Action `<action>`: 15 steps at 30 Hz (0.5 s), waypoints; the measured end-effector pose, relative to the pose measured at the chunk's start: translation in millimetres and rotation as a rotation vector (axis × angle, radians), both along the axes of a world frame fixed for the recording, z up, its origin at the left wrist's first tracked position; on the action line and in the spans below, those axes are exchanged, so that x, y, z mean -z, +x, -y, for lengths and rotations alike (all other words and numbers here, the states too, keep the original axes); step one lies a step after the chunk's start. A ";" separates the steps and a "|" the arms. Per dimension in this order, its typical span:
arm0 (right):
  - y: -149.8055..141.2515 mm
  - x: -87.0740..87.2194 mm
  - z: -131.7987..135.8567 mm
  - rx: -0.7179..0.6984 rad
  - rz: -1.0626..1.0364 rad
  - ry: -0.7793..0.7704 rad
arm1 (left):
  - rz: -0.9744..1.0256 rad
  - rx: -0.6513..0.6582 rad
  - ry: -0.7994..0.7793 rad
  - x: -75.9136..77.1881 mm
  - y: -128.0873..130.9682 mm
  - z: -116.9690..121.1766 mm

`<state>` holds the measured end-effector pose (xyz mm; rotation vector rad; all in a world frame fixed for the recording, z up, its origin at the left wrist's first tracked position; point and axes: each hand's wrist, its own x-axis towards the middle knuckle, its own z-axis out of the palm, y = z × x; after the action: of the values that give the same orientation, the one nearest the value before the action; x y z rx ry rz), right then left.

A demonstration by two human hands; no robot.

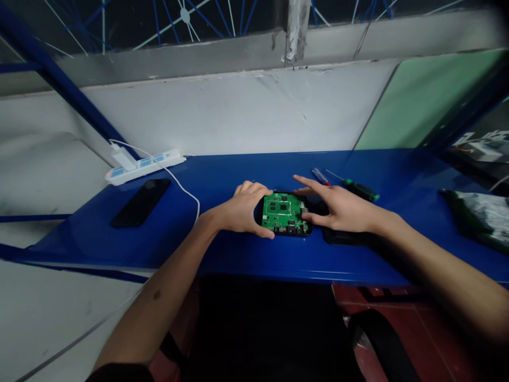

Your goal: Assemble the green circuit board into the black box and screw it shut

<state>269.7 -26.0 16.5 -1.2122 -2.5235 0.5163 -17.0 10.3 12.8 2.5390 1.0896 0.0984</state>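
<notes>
A green circuit board (281, 208) sits in a shallow black case (293, 234) on the blue table. My left hand (245, 209) grips the left side of the case, thumb at the near edge and fingers at the far edge. On the other side, my right hand (338, 208) has its fingers spread, with the thumb at the board's right edge by the connectors. Beneath my right hand lies a flat black piece (344, 237), partly covered. A screwdriver with a green and black handle (361, 190) lies just beyond that hand, beside a clear pen-like tool with a red end (320, 176).
To the left, a black phone (140, 203) lies near a white power strip (149, 166) with a plugged-in charger. Its white cable (181, 185) runs toward my left wrist. A silvery bag (483, 215) is at the right. A wall borders the blue table's (254, 260) back edge.
</notes>
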 end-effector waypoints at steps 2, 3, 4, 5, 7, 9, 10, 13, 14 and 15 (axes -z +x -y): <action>0.2 0.5 -1.2 0.024 -0.005 0.029 | -0.009 0.004 -0.023 -0.6 -0.7 0.6; 0.7 0.6 -2.3 0.042 -0.010 0.058 | -0.015 0.005 -0.031 -1.0 -0.8 0.9; 1.7 0.5 -3.7 0.067 -0.016 0.094 | -0.018 0.005 -0.035 -1.5 -0.9 1.1; 3.2 0.4 -5.6 0.102 -0.024 0.135 | -0.017 0.004 -0.036 -2.0 -0.9 1.3; 7.8 0.6 -10.5 0.197 -0.047 0.216 | -0.011 0.006 -0.036 -2.7 -0.8 1.5; 14.1 1.6 -16.2 0.300 -0.066 0.270 | -0.006 0.009 -0.036 -3.1 -0.7 1.8; 17.4 2.5 -19.0 0.344 -0.069 0.287 | -0.006 0.010 -0.036 -3.1 -0.7 2.0; 25.2 5.2 -26.0 0.422 -0.036 0.309 | -0.011 0.013 -0.028 -2.2 -1.3 2.4; 26.2 5.6 -27.9 0.435 0.003 0.297 | -0.011 0.018 -0.022 -1.8 -1.5 2.4; 26.2 5.7 -29.8 0.453 0.058 0.288 | -0.010 0.025 -0.016 -1.4 -1.7 2.3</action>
<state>295.9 3.7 10.8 -1.6249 -2.1625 0.0093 -18.8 8.0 14.2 2.5409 1.0577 0.0694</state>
